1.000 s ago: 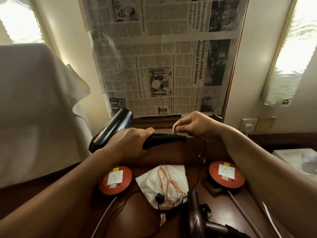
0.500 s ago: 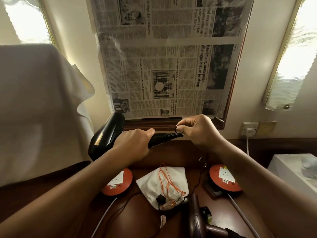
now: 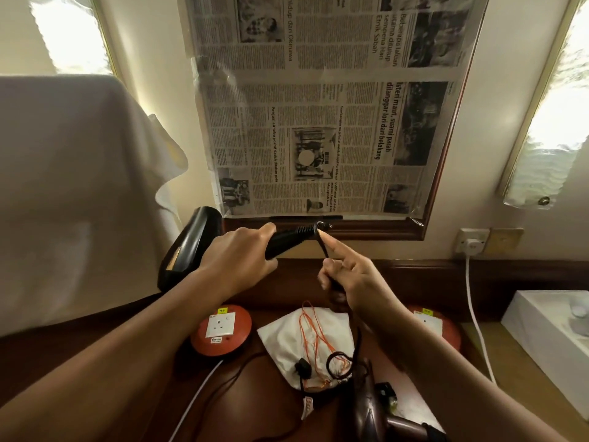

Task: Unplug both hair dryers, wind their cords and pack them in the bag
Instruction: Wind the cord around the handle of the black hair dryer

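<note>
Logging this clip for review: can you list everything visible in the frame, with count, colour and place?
black hair dryer: 1, black, held up above the table
cord: 1, black, running from the dryer handle down through the right hand
brown hair dryer: 1, brown, lying on the table, bottom centre
bag: 1, white with orange drawstring, table centre
socket reels: 2, orange, either side of the bag
newspaper: 1, taped on the wall frame
wall socket: 1, white, right wall
left hand: grips the dryer handle
right hand: holds the cord
</note>
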Demonstrator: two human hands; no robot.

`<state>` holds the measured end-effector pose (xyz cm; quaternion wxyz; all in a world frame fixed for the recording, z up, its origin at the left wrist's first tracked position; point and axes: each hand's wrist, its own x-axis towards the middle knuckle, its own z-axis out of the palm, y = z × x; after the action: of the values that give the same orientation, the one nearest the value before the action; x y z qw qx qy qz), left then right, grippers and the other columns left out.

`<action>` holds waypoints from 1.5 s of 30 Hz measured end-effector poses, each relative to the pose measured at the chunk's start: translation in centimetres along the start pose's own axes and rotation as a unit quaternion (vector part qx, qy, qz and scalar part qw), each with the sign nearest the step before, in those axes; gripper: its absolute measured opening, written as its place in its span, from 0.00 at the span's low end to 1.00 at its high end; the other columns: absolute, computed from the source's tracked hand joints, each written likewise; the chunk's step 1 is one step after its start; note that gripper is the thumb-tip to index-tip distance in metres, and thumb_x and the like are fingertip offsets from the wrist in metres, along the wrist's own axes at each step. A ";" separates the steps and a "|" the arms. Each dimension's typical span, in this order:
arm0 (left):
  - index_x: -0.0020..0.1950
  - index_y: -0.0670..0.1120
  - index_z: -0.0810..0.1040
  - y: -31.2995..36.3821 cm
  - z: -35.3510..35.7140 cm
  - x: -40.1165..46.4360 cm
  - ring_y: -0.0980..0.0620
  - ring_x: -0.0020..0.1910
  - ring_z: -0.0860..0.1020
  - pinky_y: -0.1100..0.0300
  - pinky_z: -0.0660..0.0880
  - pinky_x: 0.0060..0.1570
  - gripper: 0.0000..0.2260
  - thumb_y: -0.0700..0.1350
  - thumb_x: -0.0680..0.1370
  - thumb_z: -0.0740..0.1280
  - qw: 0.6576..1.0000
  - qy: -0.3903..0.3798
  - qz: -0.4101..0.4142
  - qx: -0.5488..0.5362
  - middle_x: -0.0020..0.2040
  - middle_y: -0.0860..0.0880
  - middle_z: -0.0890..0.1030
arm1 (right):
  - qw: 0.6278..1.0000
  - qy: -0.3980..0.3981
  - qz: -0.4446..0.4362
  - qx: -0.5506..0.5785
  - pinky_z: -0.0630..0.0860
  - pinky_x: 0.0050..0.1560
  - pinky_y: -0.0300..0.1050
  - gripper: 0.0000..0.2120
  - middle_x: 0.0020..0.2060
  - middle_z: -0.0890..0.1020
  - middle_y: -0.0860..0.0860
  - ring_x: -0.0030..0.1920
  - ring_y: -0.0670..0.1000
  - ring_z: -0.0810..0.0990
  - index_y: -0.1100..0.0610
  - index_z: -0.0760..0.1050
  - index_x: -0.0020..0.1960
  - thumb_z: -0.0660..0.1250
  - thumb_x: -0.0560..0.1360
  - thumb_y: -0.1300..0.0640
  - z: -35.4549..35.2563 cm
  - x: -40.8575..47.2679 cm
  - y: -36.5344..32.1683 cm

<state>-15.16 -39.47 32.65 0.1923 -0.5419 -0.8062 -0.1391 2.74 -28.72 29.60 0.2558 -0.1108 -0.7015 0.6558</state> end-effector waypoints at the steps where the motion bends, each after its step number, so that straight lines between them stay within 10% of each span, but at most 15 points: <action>1: 0.61 0.51 0.70 -0.2 0.0 -0.2 0.46 0.41 0.79 0.55 0.74 0.36 0.16 0.51 0.75 0.67 1.000 -0.002 -0.001 -0.003 0.44 0.48 0.80 | 1.000 -0.010 0.008 0.029 0.63 0.25 0.37 0.23 0.29 0.73 0.50 0.26 0.46 0.65 0.42 0.63 0.71 0.53 0.82 0.64 0.1 -0.1 0.5; 8: 0.58 0.51 0.71 -0.7 0.4 -1.6 0.45 0.41 0.80 0.51 0.77 0.40 0.14 0.51 0.74 0.67 0.999 -0.004 0.013 -0.040 0.43 0.48 0.81 | 0.980 -0.069 0.051 0.181 0.61 0.24 0.39 0.09 0.30 0.68 0.53 0.25 0.48 0.62 0.59 0.74 0.55 0.57 0.80 0.61 1.1 -0.1 2.8; 17: 0.57 0.52 0.75 -1.3 0.1 -2.8 0.51 0.39 0.79 0.53 0.78 0.40 0.15 0.51 0.72 0.66 0.995 -0.028 0.058 -0.078 0.42 0.52 0.81 | 0.978 -0.095 0.110 0.152 0.49 0.23 0.38 0.15 0.25 0.58 0.51 0.21 0.46 0.53 0.60 0.76 0.44 0.62 0.76 0.48 0.7 1.0 6.5; 29: 0.44 0.56 0.72 -0.2 0.3 -4.2 0.59 0.32 0.74 0.66 0.65 0.32 0.26 0.76 0.67 0.51 0.985 -0.127 0.110 -0.048 0.32 0.57 0.73 | 0.973 -0.129 0.132 -0.139 0.72 0.35 0.49 0.04 0.38 0.77 0.69 0.32 0.57 0.74 0.57 0.82 0.46 0.69 0.75 0.59 -3.2 3.6 3.6; 36: 0.51 0.54 0.75 -0.1 1.6 -3.5 0.58 0.35 0.75 0.62 0.72 0.34 0.33 0.77 0.67 0.47 0.986 -0.144 0.074 0.042 0.36 0.56 0.76 | 0.963 -0.051 0.051 -0.260 0.76 0.46 0.58 0.02 0.40 0.84 0.62 0.39 0.62 0.79 0.55 0.83 0.40 0.73 0.70 0.57 -4.2 4.3 0.4; 45: 0.46 0.55 0.68 0.3 2.9 -3.0 0.57 0.34 0.72 0.60 0.69 0.32 0.22 0.73 0.73 0.53 0.982 -0.171 0.014 0.073 0.36 0.56 0.72 | 0.921 0.010 -0.022 -0.389 0.75 0.37 0.37 0.06 0.38 0.82 0.50 0.39 0.48 0.81 0.53 0.80 0.48 0.64 0.78 0.57 -1.4 2.3 0.7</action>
<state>-14.38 -40.55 28.75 0.0924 -0.5538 -0.8273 0.0176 1.41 -26.28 29.44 0.2136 -0.1926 -0.9012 0.3242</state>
